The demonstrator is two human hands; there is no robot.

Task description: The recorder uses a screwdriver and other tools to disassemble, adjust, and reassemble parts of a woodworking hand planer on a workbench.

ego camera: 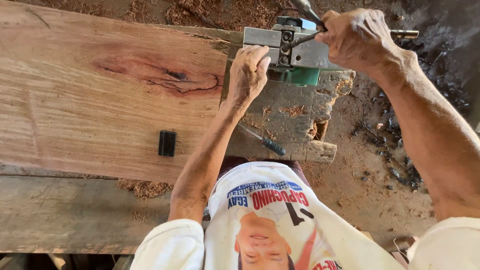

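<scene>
At the top centre of the frame, your left hand [248,71] presses flat, fingers loose, on the grey metal base of the upturned green electric planer [292,50], which sits on a weathered wooden block [295,117]. Your right hand [357,37] is clenched around a dark metal wrench [306,25] set on the planer's blade drum. A blue-handled screwdriver [265,141] lies on the block below, and a small black rectangular piece [167,143] rests on the wide reddish plank [100,95] at left.

Single head-worn view, looking steeply down from above the person's chest, close enough that both forearms and the white shirt [270,220] fill the lower frame. It faces forward over a reddish wooden plank [100,95] toward the left hand [248,70] and right hand [357,37] at the top edge. Ground probably lies right; no second view overlaps.
</scene>
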